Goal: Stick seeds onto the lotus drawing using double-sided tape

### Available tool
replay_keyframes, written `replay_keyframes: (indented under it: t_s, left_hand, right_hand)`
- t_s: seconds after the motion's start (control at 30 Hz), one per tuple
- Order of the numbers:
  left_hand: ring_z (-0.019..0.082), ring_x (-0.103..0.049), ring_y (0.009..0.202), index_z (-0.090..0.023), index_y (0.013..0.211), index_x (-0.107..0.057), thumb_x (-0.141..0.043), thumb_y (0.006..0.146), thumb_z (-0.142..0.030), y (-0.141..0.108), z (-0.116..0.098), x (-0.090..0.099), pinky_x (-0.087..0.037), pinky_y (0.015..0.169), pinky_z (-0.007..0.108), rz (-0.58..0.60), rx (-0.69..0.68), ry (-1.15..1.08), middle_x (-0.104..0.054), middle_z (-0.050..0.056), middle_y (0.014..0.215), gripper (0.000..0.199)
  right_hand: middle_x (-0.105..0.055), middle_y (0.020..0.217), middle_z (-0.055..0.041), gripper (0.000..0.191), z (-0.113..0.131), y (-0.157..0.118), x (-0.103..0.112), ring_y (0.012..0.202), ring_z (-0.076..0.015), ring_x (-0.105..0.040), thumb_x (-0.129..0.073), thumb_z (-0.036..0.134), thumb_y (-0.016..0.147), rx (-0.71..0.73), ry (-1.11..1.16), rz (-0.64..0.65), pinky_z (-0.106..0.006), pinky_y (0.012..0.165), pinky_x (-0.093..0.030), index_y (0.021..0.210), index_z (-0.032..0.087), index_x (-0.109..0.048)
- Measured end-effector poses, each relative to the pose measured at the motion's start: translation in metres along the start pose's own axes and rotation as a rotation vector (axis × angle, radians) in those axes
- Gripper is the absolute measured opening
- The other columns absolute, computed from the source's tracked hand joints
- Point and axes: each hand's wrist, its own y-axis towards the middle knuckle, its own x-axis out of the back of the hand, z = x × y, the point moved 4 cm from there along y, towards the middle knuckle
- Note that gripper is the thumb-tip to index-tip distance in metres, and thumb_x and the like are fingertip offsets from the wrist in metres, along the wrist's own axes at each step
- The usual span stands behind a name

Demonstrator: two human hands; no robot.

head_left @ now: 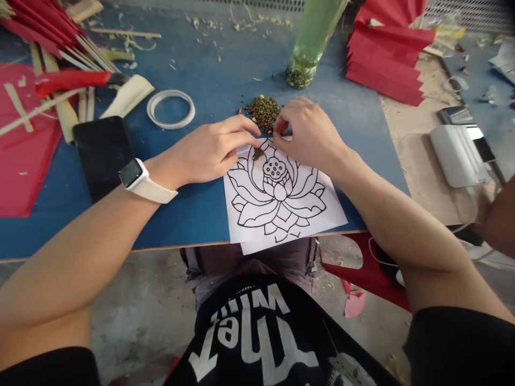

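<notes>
A lotus line drawing on white paper [281,212] lies at the table's front edge, its lower edge hanging over. On one upper petal sits a small cluster of green beans [258,154]. My left hand [209,150] rests over the paper's upper left, index and middle fingers stretched out beside that cluster. Above the sheet is a larger heap of green mung beans [263,111] with a few reddish and yellow bits mixed in. My right hand [308,131] is at the heap's right lower side, fingers curled in and thumb close to them; anything between the fingertips is hidden.
A roll of tape [171,124] and a black phone [105,153] lie left, near a red-handled tool [72,81] and wood strips. A green-tinted bottle [311,48] stands behind the beans. Red folded paper [386,59] and a white power bank [458,155] are right, near another person's arm.
</notes>
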Motion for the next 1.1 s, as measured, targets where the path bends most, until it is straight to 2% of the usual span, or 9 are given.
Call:
replay_keyframes:
  t_s: [0.23, 0.47, 0.6, 0.7, 0.8, 0.97, 1.1]
  left_hand:
    - [0.042, -0.080, 0.164, -0.025, 0.155, -0.091, -0.055, 0.112, -0.015, 0.001, -0.004, 0.004, -0.067, 0.140, 0.059, 0.043, 0.008, -0.017, -0.080, 0.014, 0.179, 0.057]
    - [0.043, -0.080, 0.164, -0.024, 0.160, -0.088, -0.051, 0.114, -0.016, 0.003, -0.005, 0.003, -0.067, 0.137, 0.061, 0.068, 0.008, 0.037, -0.078, 0.014, 0.180, 0.060]
    - [0.040, -0.082, 0.161, -0.023, 0.159, -0.088, -0.049, 0.114, -0.016, 0.002, -0.004, 0.002, -0.069, 0.133, 0.058, 0.045, -0.005, 0.044, -0.079, 0.013, 0.178, 0.059]
    - [0.039, -0.083, 0.159, -0.024, 0.158, -0.088, -0.051, 0.114, -0.015, 0.002, -0.005, 0.002, -0.070, 0.132, 0.056, 0.038, -0.008, 0.034, -0.080, 0.012, 0.177, 0.059]
    - [0.040, -0.082, 0.159, -0.023, 0.159, -0.088, -0.051, 0.113, -0.013, 0.002, -0.006, 0.002, -0.070, 0.132, 0.058, 0.040, -0.005, 0.035, -0.080, 0.013, 0.176, 0.060]
    - [0.039, -0.083, 0.157, -0.022, 0.157, -0.089, -0.049, 0.115, -0.014, 0.001, -0.007, 0.001, -0.070, 0.132, 0.057, 0.031, -0.004, 0.044, -0.081, 0.014, 0.174, 0.059]
    - [0.039, -0.084, 0.156, -0.023, 0.157, -0.089, -0.049, 0.115, -0.014, 0.001, -0.008, 0.001, -0.070, 0.131, 0.057, 0.024, -0.011, 0.034, -0.082, 0.013, 0.173, 0.059]
  right_hand:
    - [-0.081, 0.105, -0.0120, 0.029, -0.004, -0.003, 0.003, 0.119, -0.0414, -0.073, -0.089, 0.058, 0.116, 0.072, 0.032, 0.023, -0.065, 0.112, -0.069, 0.100, 0.037, -0.076]
    - [-0.083, 0.131, -0.0160, 0.020, 0.015, -0.020, 0.006, 0.138, -0.0441, -0.076, -0.071, 0.044, 0.131, 0.048, -0.088, 0.054, -0.064, 0.119, -0.071, 0.118, 0.029, -0.076]
    - [-0.083, 0.130, -0.0125, 0.009, 0.036, -0.033, 0.012, 0.132, -0.0393, -0.080, -0.073, 0.029, 0.128, 0.104, -0.024, 0.090, -0.061, 0.118, -0.071, 0.120, 0.028, -0.077]
    - [-0.082, 0.126, -0.0097, 0.009, 0.049, -0.037, 0.014, 0.123, -0.0344, -0.081, -0.073, 0.020, 0.124, 0.174, 0.060, 0.081, -0.056, 0.113, -0.070, 0.119, 0.027, -0.076]
    - [-0.081, 0.126, -0.0088, 0.011, 0.056, -0.037, 0.011, 0.121, -0.0329, -0.079, -0.073, 0.017, 0.123, 0.205, 0.108, 0.084, -0.055, 0.113, -0.069, 0.119, 0.027, -0.076]
    - [-0.081, 0.125, -0.0087, 0.013, 0.059, -0.035, 0.003, 0.123, -0.0352, -0.077, -0.076, 0.016, 0.121, 0.196, 0.103, 0.114, -0.059, 0.119, -0.067, 0.119, 0.028, -0.080]
    - [-0.082, 0.119, -0.0072, 0.012, 0.058, -0.036, 0.000, 0.120, -0.0337, -0.079, -0.079, 0.017, 0.119, 0.197, 0.115, 0.093, -0.056, 0.116, -0.068, 0.117, 0.028, -0.084]
